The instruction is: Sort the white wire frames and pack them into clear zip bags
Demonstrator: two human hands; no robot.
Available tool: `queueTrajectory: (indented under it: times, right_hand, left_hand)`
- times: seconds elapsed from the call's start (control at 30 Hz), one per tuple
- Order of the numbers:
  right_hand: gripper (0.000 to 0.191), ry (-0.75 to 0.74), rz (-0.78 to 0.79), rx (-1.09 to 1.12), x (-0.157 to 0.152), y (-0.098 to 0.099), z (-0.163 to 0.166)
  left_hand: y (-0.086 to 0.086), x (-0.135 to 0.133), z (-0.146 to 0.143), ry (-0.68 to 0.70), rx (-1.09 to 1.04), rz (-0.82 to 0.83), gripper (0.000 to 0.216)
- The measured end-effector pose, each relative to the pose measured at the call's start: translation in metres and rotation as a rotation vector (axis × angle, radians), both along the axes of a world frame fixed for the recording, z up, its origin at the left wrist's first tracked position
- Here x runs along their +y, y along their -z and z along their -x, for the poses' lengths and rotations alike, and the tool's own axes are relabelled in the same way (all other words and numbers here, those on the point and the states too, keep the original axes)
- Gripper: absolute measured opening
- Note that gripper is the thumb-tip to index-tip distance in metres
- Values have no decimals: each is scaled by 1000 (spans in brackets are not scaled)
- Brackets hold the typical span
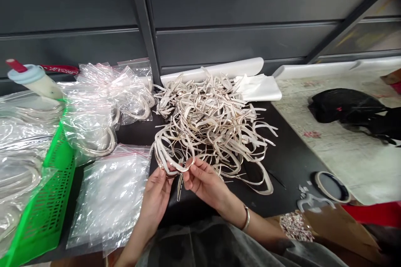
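Observation:
My left hand [158,187] is closed around the lower ends of several thin curved headbands [163,152], whitish with shiny gold-toned edges. They stand up from my fingers in a loop. Close beside it, my right hand [205,179] pinches the end of one of these bands between thumb and fingers. Right behind both hands lies a big tangled pile of similar headbands [216,117] on the black tabletop [291,171]. My fingers partly hide the held ends, so the exact number cannot be made out.
Flat clear plastic bags [109,196] lie at left, beside a green basket [46,212] with bagged bands. Filled bags [94,121] and a lidded cup [37,81] are behind. At right are a tape roll [332,187], white scraps [313,202] and a black plastic bag [347,106].

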State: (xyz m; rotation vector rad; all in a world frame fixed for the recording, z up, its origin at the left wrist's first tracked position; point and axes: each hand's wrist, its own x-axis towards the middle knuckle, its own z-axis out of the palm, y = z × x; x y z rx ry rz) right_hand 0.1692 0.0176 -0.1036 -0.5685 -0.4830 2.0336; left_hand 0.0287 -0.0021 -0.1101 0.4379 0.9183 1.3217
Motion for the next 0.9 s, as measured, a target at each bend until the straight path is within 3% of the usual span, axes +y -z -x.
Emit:
queueTrajectory:
  times: [0.17, 0.43, 0.67, 0.9]
  right_hand:
    - [18, -6, 63, -22, -2, 4, 14]
    - [17, -13, 90, -46, -3, 8, 19]
    - [24, 63, 36, -160, -2, 7, 21]
    - [32, 13, -106, -361, -1, 10, 19]
  left_hand:
    - [-6, 0, -6, -74, -5, -39, 24]
    - [0, 0, -5, -74, -44, -45, 20]
    - [5, 1, -2, -76, -15, -84, 23]
    - [1, 6, 1, -105, -91, -51, 24]
